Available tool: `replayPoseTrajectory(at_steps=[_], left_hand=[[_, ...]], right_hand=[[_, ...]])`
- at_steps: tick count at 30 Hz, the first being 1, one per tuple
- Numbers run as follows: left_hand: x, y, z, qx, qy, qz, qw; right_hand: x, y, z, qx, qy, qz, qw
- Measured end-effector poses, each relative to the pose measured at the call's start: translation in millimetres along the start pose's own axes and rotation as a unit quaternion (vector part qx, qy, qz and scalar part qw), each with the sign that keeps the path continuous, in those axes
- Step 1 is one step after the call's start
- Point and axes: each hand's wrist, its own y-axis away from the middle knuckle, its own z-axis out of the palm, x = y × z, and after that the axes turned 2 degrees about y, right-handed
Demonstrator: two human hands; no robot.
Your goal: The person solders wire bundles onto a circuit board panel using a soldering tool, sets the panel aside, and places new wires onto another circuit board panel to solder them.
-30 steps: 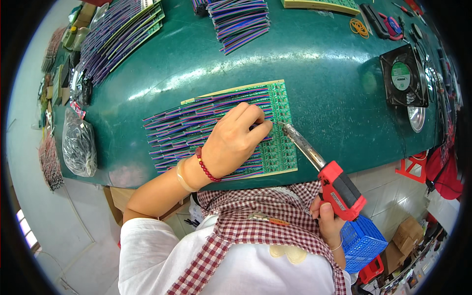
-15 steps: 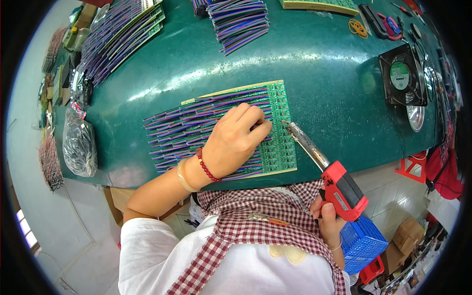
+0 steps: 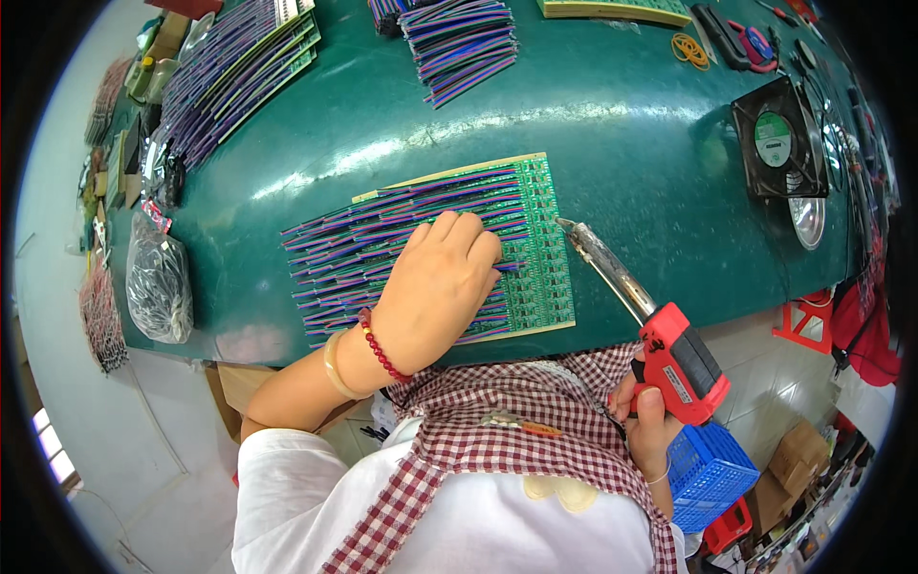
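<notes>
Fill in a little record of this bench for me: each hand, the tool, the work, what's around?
Left hand: over the wires; grip hidden
Right hand: holding a red-bodied iron
Iron's tip: by the board's right edge; contact unclear
Board: green, on the table, wires extending left
Right side: black fan
Upper right: rubber bands
Left side: clear bag

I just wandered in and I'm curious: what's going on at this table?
A person is working at a green table. The right hand grips a red soldering gun, its metal tip at the right edge of a green circuit board. The left hand is curled over wires laid across that board; whether it pinches any is hidden.
</notes>
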Motion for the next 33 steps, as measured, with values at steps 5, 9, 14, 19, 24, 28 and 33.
replayPoseTrajectory(at_steps=[5, 9, 14, 19, 24, 28, 33], left_hand=[[2, 2, 4, 0.027, -0.041, 0.009, 0.999], [16, 7, 10, 0.035, -0.019, 0.037, 0.999], [18, 11, 8, 0.028, 0.027, 0.009, 0.999], [15, 7, 5, 0.089, 0.102, -0.007, 0.991], [10, -2, 11, 0.102, 0.125, -0.014, 0.987], [9, -5, 15, 0.110, 0.119, 0.000, 0.987], [10, -4, 15, 0.137, 0.109, 0.004, 0.985]], right_hand=[[2, 1, -2, 0.012, -0.004, -0.011, 1.000], [3, 1, -4, 0.023, 0.012, -0.022, 0.999], [3, 1, -4, 0.022, 0.011, -0.026, 0.999], [2, 1, -5, 0.032, 0.009, -0.015, 0.999], [3, 2, -5, 0.020, 0.000, -0.012, 1.000], [3, 4, -7, 0.014, 0.004, -0.010, 1.000], [5, 4, -8, 0.002, 0.003, -0.012, 1.000]])
